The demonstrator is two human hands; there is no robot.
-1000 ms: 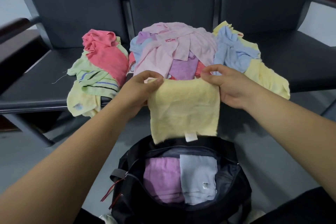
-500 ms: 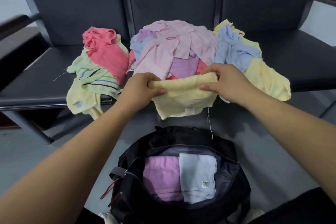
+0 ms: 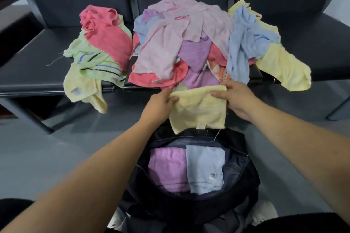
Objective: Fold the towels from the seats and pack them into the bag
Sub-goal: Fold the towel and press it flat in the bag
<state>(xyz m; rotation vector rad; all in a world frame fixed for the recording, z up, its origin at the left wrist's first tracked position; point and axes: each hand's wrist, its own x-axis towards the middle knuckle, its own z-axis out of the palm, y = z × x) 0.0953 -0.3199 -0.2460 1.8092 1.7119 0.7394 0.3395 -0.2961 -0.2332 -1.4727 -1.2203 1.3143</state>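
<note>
I hold a folded pale yellow towel (image 3: pixel 198 109) by its top edge above the open black bag (image 3: pixel 244 176). My left hand (image 3: pixel 161 104) pinches its upper left corner and my right hand (image 3: pixel 236 98) pinches its upper right corner. Its white label hangs at the lower edge. Inside the bag lie a folded purple towel (image 3: pixel 166 168) and a folded light blue towel (image 3: pixel 205 170) side by side. A heap of loose pink, purple, coral and blue towels (image 3: pixel 180 47) covers the middle seat.
Dark grey seats (image 3: pixel 34 73) stand in a row behind the bag. On the left seat lie coral, green striped and yellow towels (image 3: pixel 98 58). Blue and yellow towels (image 3: pixel 265 49) drape over the right seat's front edge. Grey floor (image 3: pixel 56 157) surrounds the bag.
The yellow towel, hanging full length a second ago, was folded up toward the seat edge. Now it hangs shorter and sits lower, just over the bag's opening.
</note>
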